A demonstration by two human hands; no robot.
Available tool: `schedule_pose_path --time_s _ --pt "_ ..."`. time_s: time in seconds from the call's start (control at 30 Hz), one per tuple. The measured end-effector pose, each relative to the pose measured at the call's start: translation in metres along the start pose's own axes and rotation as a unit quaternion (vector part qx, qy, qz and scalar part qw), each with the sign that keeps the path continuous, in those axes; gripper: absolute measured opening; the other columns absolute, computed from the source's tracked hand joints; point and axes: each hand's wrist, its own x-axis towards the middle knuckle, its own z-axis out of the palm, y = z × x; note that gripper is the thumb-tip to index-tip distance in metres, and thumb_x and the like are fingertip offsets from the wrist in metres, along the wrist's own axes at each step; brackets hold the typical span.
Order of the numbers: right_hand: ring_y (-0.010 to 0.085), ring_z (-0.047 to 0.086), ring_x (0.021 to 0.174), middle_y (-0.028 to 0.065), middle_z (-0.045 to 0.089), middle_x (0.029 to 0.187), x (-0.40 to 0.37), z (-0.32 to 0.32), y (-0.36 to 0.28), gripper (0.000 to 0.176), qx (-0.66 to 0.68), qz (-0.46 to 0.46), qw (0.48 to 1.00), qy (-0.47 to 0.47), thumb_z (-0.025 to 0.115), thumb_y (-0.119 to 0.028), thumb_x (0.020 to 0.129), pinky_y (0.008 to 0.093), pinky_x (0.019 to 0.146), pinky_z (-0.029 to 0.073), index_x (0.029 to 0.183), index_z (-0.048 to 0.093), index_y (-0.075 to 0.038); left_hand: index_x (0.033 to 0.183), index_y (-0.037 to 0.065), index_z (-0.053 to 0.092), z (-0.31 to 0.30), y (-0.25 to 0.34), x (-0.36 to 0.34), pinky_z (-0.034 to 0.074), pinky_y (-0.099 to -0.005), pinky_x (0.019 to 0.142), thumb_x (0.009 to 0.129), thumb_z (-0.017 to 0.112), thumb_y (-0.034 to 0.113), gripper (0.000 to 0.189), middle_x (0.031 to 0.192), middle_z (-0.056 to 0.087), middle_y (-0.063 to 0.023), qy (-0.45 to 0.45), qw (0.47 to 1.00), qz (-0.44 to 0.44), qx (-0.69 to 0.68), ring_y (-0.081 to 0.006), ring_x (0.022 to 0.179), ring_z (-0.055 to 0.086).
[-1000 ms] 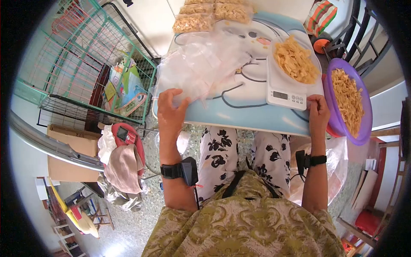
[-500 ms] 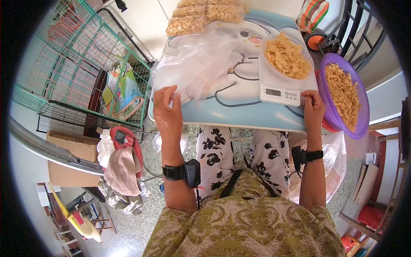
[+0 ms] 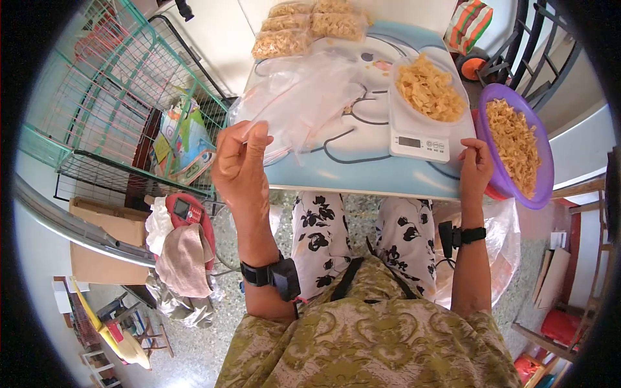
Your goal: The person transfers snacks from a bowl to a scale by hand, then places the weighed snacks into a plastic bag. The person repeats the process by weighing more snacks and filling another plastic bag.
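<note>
My left hand (image 3: 242,161) is raised at the table's left edge, thumb and fingers pinched on a corner of a clear plastic bag (image 3: 294,87). More flat clear bags lie under and beside it. My right hand (image 3: 476,167) rests at the table's right edge with its fingers curled; whether anything is in them is hidden. Just left of it stands a white digital scale (image 3: 419,146), bearing a clear bowl of yellow chips (image 3: 430,89). To its right, a purple basin (image 3: 548,152) holds many more chips.
Filled chip bags (image 3: 281,43) are stacked at the back left of the table (image 3: 381,179). A green wire rack (image 3: 123,97) stands on the left. A red stool (image 3: 208,239) with cloths and a phone is below it. A striped bag (image 3: 468,27) is at the back right.
My left hand has moved slightly left and closer to the camera, lifting the plastic bag's corner. My right hand has barely moved.
</note>
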Motion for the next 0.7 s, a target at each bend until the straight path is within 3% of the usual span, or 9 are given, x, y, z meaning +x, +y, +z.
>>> schedule_pose_path --time_s 0.17,0.3,0.4,0.47,0.5,0.57,0.63,0.7 --pt "0.0082 0.055 0.070 0.0021 0.060 0.079 -0.016 -0.001 -0.036 0.014 -0.032 -0.087 0.995 0.045 0.053 0.001 0.091 0.0231 0.063 0.045 0.098 0.064 -0.004 0.093 0.001 0.066 0.015 0.008 -0.007 0.052 -0.0256 0.074 0.091 0.070 0.012 0.011 0.090 0.063 -0.0032 -0.029 0.996 -0.051 -0.073 -0.0113 0.079 0.060" --pt "0.0076 0.057 0.074 0.0040 0.064 0.095 -0.033 0.015 -0.104 0.017 0.055 -0.174 0.981 -0.060 0.059 0.002 0.090 0.0220 0.065 0.048 0.106 0.063 -0.003 0.091 0.002 0.064 0.027 0.019 -0.015 0.048 -0.0258 0.073 0.091 0.069 0.013 0.011 0.088 0.061 -0.0025 -0.065 0.989 -0.075 -0.111 -0.0115 0.076 0.057" --pt "0.0069 0.057 0.073 0.0048 0.066 0.101 -0.039 0.028 -0.149 0.025 0.121 -0.104 0.978 -0.132 0.064 -0.003 0.089 0.0217 0.065 0.048 0.114 0.062 -0.002 0.092 0.002 0.064 0.033 0.030 -0.020 0.046 -0.0260 0.073 0.091 0.069 0.014 0.013 0.089 0.061 -0.0030 -0.090 0.983 -0.083 -0.135 -0.0122 0.076 0.056" --pt "0.0059 0.057 0.073 0.0044 0.066 0.106 -0.042 0.034 -0.162 0.037 0.223 0.042 0.954 -0.196 0.069 -0.012 0.089 0.0223 0.067 0.048 0.123 0.059 -0.002 0.092 0.002 0.064 0.034 0.036 -0.024 0.045 -0.0263 0.073 0.091 0.068 0.015 0.013 0.090 0.061 -0.0034 -0.101 0.979 -0.090 -0.152 -0.0126 0.077 0.055" --pt "0.0059 0.057 0.073 0.0044 0.066 0.106 -0.042 0.034 -0.165 0.037 0.221 0.043 0.955 -0.195 0.069 -0.012 0.089 0.0223 0.067 0.048 0.123 0.059 -0.002 0.093 0.002 0.064 0.033 0.039 -0.026 0.045 -0.0265 0.074 0.091 0.069 0.015 0.014 0.092 0.061 -0.0034 -0.123 0.977 -0.082 -0.155 -0.0130 0.078 0.055" --pt "0.0048 0.056 0.072 0.0024 0.068 0.098 -0.041 0.034 -0.168 0.034 0.252 0.113 0.921 -0.274 0.071 -0.020 0.090 0.0230 0.068 0.048 0.117 0.063 -0.002 0.093 0.001 0.064 0.031 0.042 -0.027 0.045 -0.0267 0.075 0.091 0.069 0.015 0.015 0.094 0.061 -0.0034 -0.146 0.974 -0.076 -0.158 -0.0134 0.080 0.055" --pt "0.0047 0.055 0.071 0.0009 0.068 0.092 -0.041 0.031 -0.175 0.027 0.223 0.116 0.925 -0.284 0.070 -0.022 0.090 0.0230 0.067 0.047 0.110 0.067 -0.002 0.094 0.001 0.064 0.027 0.043 -0.029 0.044 -0.0261 0.079 0.089 0.070 0.015 0.017 0.096 0.060 -0.0033 -0.226 0.961 -0.086 -0.138 -0.0127 0.082 0.055" --pt "0.0045 0.055 0.071 -0.0007 0.068 0.085 -0.042 0.030 -0.175 0.023 0.194 0.118 0.929 -0.292 0.070 -0.023 0.091 0.0229 0.067 0.046 0.102 0.070 -0.003 0.095 0.001 0.065 0.026 0.042 -0.030 0.043 -0.0247 0.078 0.089 0.071 0.013 0.016 0.096 0.059 -0.0026 -0.247 0.955 -0.099 -0.129 -0.0112 0.083 0.053"
